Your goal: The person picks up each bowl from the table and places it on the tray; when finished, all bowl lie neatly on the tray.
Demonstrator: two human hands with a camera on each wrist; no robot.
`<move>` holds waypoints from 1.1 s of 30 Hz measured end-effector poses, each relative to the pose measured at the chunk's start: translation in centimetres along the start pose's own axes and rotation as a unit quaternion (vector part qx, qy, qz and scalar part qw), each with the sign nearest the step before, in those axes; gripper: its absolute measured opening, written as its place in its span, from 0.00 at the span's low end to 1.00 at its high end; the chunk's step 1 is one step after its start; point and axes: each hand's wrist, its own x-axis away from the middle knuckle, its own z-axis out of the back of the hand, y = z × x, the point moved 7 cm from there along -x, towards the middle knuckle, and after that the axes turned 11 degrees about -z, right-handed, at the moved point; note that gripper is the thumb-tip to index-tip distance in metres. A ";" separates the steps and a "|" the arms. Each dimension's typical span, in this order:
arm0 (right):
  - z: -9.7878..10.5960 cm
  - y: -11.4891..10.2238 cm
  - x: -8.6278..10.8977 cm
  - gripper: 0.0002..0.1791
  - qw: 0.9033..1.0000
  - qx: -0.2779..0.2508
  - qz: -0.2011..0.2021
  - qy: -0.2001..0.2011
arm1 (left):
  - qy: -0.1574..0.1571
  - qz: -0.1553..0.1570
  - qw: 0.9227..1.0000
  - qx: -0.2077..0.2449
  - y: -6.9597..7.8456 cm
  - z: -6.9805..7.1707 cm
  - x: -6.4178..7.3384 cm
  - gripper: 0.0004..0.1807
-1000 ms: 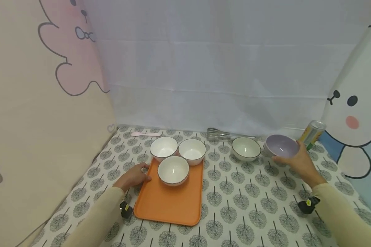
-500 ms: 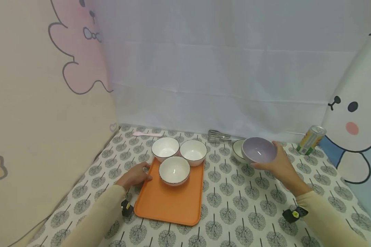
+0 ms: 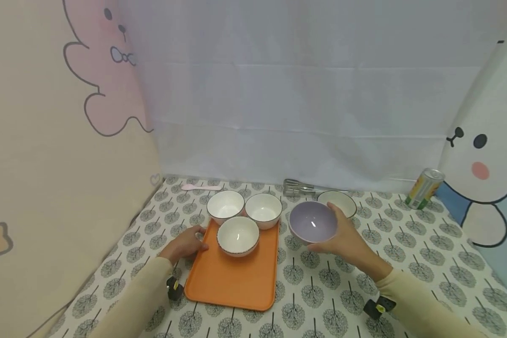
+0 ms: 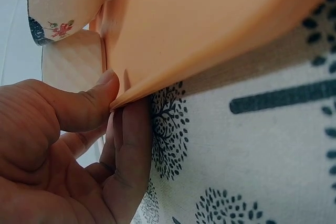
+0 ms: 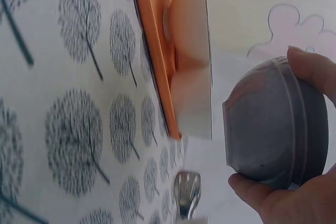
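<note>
My right hand grips a purple bowl by its side, just right of the orange tray. In the right wrist view the bowl hangs above the cloth between thumb and fingers. My left hand pinches the tray's left edge; in the left wrist view the thumb lies on top of the rim and fingers sit beneath. A white bowl rests on the tray's upper part. Two more white bowls, one at the left and one at the right, stand at its far end.
Behind the purple bowl stands a pale green-white bowl, partly hidden by it. A metal whisk lies near the back wall. At back left is a pink spoon; at far right stands a can. A tree-patterned cloth covers the table.
My right hand has lifted the purple bowl from beside the can and carried it left, past the pale bowl, toward the tray. My left hand stays at the tray edge.
</note>
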 end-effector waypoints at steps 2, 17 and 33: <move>-1.1 -0.3 0.2 0.76 1.000 -0.001 0.008 -0.009 | -0.001 0.002 1.000 0.001 0.1 0.0 0.0 0.25; -9.0 -2.6 2.0 0.75 0.994 -0.033 0.043 -0.090 | -0.002 -0.008 1.000 0.001 0.1 0.1 -0.1 0.26; -15.2 -3.8 4.2 0.72 0.975 -0.048 0.112 -0.185 | 0.005 -0.012 1.000 -0.005 0.0 0.0 -0.2 0.26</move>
